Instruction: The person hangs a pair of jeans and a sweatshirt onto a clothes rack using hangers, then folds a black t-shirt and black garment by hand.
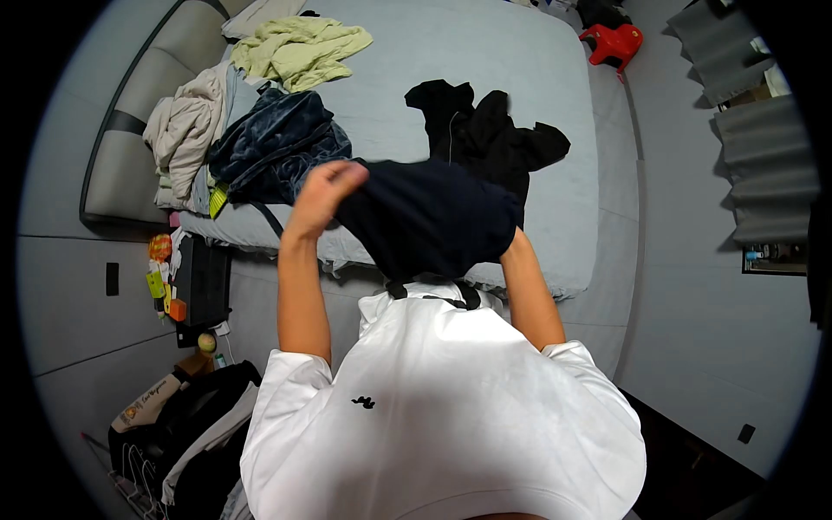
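A dark navy garment is stretched out in front of my white shirt, over the near edge of the bed. My left hand is at its left upper corner, fingers closed on the cloth and slightly blurred. On the right, my forearm reaches the garment's edge, and the cloth covers my right hand, so its fingers are hidden. Just beyond the navy garment, a black garment lies crumpled on the light grey bed sheet, with a thin pale cord on it.
Dark blue blanket, beige bedding and a light green cloth are heaped at the bed's left. A red stool stands at the far right. Clothes and hangers are at lower left, grey curtains at right.
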The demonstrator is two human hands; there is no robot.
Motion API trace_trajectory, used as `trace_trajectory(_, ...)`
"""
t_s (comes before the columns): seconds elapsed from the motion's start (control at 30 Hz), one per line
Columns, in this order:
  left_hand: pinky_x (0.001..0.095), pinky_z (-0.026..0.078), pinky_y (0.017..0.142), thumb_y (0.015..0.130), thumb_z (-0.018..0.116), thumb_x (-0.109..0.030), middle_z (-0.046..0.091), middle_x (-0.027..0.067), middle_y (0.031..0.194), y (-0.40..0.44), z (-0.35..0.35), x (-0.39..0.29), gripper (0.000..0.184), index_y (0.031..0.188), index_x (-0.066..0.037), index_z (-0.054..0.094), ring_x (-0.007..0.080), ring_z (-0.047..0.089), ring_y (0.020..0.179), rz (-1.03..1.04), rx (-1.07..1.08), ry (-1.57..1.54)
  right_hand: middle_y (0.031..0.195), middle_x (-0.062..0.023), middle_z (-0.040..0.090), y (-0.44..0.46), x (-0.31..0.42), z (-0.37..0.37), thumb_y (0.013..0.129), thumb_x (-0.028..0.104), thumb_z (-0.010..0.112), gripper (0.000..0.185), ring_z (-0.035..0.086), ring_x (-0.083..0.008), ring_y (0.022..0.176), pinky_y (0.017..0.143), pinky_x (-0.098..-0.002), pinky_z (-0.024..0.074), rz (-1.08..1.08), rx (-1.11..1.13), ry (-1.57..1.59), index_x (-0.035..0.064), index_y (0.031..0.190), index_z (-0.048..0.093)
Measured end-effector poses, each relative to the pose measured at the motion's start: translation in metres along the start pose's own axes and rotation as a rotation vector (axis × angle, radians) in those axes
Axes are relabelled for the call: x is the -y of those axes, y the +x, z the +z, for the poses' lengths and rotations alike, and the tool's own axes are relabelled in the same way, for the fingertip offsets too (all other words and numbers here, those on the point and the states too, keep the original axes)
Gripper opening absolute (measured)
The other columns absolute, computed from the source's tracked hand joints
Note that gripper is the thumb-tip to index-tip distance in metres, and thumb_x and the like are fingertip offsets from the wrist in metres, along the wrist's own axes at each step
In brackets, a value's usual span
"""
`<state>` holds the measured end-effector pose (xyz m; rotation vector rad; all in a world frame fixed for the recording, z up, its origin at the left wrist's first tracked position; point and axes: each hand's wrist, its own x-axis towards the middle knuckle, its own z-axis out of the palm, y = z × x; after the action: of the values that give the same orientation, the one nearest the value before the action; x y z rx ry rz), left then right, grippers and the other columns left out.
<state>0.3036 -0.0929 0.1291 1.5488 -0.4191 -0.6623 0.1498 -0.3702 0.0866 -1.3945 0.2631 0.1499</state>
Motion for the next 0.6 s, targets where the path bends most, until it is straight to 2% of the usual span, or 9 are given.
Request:
trace_trajectory(0.07,0.0318,0.053,0.087,0.101,0.055,-0.030,0.071,0.0103,0.102,-0.004,-0.003,-0.015,0.035,0.111,0.002,0.066,0.0196,0.069,0.092,0.117,-0.184,-0.502,0.120,-0.0135,0.067,0.025,-0.074,-0.043,0.094,0.015,0.060,0.037,0.064,-0.0222,0.109,0.093,-0.0288,0.0498,0.254,-0.147,0.502,-0.0005,0.127,0.060)
trace_trajectory(0.13,0.0363,0.051,0.096,0.105,0.048,-0.027,0.068,0.0137,0.112,-0.009,0.004,-0.032,0.033,0.114,0.001,0.063,0.0222,0.066,0.104,0.159,-0.156,-0.739,0.109,-0.0074,0.067,0.024,-0.073,-0.052,0.094,0.013,0.059,0.029,0.063,-0.0168,0.094,0.081,-0.0279,0.0503,0.314,-0.366,0.024,0.0024,0.121,0.063)
trace_trajectory(0.17,0.0349,0.046,0.103,0.105,0.047,-0.027,0.063,0.0134,0.125,-0.007,0.006,-0.018,0.039,0.127,0.003,0.056,0.0206,0.060,0.117,0.189,-0.057,-0.781,0.104,-0.0044,0.067,0.025,-0.074,-0.054,0.095,0.012,0.058,0.026,0.063,-0.0141,0.087,0.074,-0.0275,0.0505,0.340,-0.468,-0.220,0.0038,0.118,0.065)
trace_trajectory(0.27,0.0305,0.036,0.112,0.105,0.046,-0.027,0.050,0.0128,0.142,-0.011,0.044,-0.027,0.052,0.146,0.005,0.035,0.0180,0.048,0.132,0.153,0.074,-0.688,0.103,-0.0072,0.069,0.034,-0.087,-0.046,0.089,0.000,0.059,0.023,0.065,-0.0150,0.094,0.085,-0.0267,0.0493,-0.143,-0.723,-0.155,0.0006,0.110,0.067)
trace_trajectory(0.33,0.0302,0.029,0.115,0.106,0.046,-0.027,0.044,0.0114,0.148,-0.005,0.064,-0.024,0.055,0.148,0.005,0.032,0.0162,0.040,0.136,0.127,0.108,-0.702,0.094,-0.0034,0.066,0.025,-0.037,-0.008,0.086,0.001,0.069,0.021,0.062,-0.0097,0.086,0.081,-0.0237,0.0490,-0.333,-0.665,0.079,0.0034,0.106,0.066)
trace_trajectory(0.37,0.0300,0.026,0.116,0.106,0.045,-0.027,0.041,0.0106,0.150,-0.001,0.076,-0.020,0.056,0.149,0.005,0.030,0.0153,0.037,0.139,0.120,0.125,-0.743,0.098,-0.0033,0.066,0.018,-0.011,0.010,0.086,0.004,0.072,0.027,0.061,-0.0087,0.090,0.082,-0.0237,0.0488,-0.365,-0.497,0.140,0.0050,0.111,0.064)
trace_trajectory(0.43,0.0302,0.021,0.119,0.106,0.045,-0.028,0.035,0.0097,0.155,0.002,0.097,-0.012,0.058,0.151,0.005,0.027,0.0142,0.030,0.143,0.160,0.193,-0.823,0.112,-0.0078,0.066,0.007,0.031,0.047,0.082,0.010,0.077,0.050,0.061,-0.0151,0.103,0.090,-0.0270,0.0480,-0.567,-0.258,-0.113,0.0061,0.127,0.056)
trace_trajectory(0.47,0.0318,0.017,0.119,0.106,0.042,-0.036,0.033,0.0067,0.156,0.002,0.107,-0.016,0.060,0.152,-0.001,0.028,0.0167,0.027,0.144,0.168,0.344,-0.826,0.111,-0.0089,0.066,0.007,0.047,0.064,0.080,0.008,0.074,0.050,0.062,-0.0165,0.103,0.089,-0.0270,0.0480,-0.598,-0.290,-0.131,0.0045,0.127,0.056)
trace_trajectory(0.6,0.0379,0.031,0.114,0.106,0.040,-0.032,0.039,0.0125,0.151,-0.006,0.105,-0.025,0.058,0.151,0.002,0.029,0.0232,0.038,0.138,0.155,0.259,-0.585,0.095,-0.0099,0.067,0.027,0.052,0.049,0.074,0.000,0.056,0.045,0.063,-0.0136,0.087,0.078,-0.0262,0.0496,-0.474,-0.267,-0.240,-0.0004,0.118,0.060)
